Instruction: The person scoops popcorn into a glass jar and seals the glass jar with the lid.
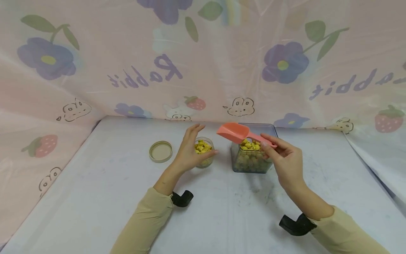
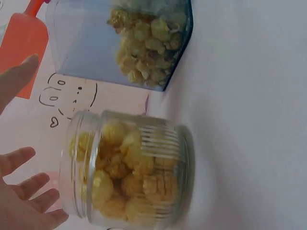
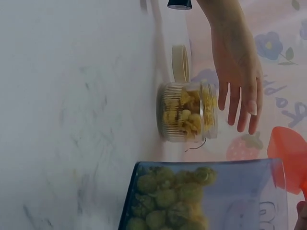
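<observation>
A pinkish-orange scoop (image 1: 234, 132) is held by its handle in my right hand (image 1: 289, 162), above the clear bluish bin (image 1: 250, 165) of yellow popcorn. No popcorn shows in the scoop from the head view. My left hand (image 1: 187, 151) is spread beside and above a small glass jar (image 2: 132, 172), its fingers apart and the thumb reaching across. That jar stands upright without a lid and is filled with popcorn (image 3: 184, 112). In the left wrist view the fingertips are near the jar's rim, and I cannot tell whether they touch it.
A round lid (image 1: 160, 151) lies on the white marbled tabletop (image 1: 95, 197), left of the jar. Behind the table hangs a pink printed curtain (image 1: 209, 70). Black camera mounts (image 1: 182, 198) sit on both wrists.
</observation>
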{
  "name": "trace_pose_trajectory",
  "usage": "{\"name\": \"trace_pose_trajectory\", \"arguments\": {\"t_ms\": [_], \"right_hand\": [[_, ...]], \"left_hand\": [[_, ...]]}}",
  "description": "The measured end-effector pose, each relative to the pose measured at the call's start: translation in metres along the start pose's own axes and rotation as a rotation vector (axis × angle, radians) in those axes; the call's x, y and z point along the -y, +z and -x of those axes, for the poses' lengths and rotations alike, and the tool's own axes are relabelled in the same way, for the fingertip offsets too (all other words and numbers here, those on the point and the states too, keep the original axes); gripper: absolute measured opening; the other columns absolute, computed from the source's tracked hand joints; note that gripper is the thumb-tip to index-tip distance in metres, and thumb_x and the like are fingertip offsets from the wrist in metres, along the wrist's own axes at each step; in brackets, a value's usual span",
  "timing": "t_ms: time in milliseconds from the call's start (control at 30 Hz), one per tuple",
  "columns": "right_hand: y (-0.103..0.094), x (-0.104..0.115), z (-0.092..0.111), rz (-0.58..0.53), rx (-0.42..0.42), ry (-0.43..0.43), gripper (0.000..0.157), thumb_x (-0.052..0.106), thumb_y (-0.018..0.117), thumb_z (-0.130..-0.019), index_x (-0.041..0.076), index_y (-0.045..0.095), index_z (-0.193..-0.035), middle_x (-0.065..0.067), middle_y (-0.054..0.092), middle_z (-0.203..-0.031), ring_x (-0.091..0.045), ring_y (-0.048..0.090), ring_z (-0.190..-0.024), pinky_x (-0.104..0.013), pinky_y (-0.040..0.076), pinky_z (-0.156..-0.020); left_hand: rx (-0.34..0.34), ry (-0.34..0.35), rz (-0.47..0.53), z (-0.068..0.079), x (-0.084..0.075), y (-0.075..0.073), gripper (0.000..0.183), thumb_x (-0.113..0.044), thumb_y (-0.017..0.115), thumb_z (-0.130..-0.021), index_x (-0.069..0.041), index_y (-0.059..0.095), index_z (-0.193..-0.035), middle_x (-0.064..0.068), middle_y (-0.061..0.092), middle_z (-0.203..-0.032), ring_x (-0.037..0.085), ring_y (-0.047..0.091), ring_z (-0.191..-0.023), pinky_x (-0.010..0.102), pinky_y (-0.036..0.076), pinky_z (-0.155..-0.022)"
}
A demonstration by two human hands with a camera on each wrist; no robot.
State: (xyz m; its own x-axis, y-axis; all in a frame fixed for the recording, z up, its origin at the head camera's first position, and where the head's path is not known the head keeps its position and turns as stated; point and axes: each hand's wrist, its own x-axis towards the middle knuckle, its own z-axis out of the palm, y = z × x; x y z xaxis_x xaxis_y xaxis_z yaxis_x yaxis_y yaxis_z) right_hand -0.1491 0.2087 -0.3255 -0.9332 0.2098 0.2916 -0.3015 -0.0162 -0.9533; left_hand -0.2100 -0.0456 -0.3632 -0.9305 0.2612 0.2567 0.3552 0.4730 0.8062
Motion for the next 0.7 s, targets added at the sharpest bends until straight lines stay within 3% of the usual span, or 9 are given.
{"name": "trace_pose_trajectory", "arguments": {"t_ms": [400,700], "right_hand": [[-0.017,0.001,-0.003,0.001,-0.040,-0.025,0.023,-0.003,0.066,-0.087,-0.010,0.067,-0.109,0.001,0.070,-0.078,-0.011,0.053,-0.055,-0.016,0.049,-0.054],[-0.033,-0.002,-0.004,0.070,-0.078,-0.023,0.023,0.000,0.067,-0.086,-0.008,0.068,-0.108,0.003,0.068,-0.080,-0.008,0.053,-0.054,-0.014,0.043,-0.049]], "left_hand": [[0.044,0.032,-0.009,-0.007,-0.012,0.012,0.093,-0.034,0.083,-0.074,-0.015,0.031,-0.149,0.008,0.022,-0.156,0.028,0.024,-0.143,0.056,0.025,-0.114],[0.078,0.036,-0.020,-0.012,-0.021,0.022,0.096,-0.040,0.081,-0.075,-0.021,0.027,-0.151,0.004,0.017,-0.159,0.026,0.017,-0.146,0.061,0.022,-0.113]]}}
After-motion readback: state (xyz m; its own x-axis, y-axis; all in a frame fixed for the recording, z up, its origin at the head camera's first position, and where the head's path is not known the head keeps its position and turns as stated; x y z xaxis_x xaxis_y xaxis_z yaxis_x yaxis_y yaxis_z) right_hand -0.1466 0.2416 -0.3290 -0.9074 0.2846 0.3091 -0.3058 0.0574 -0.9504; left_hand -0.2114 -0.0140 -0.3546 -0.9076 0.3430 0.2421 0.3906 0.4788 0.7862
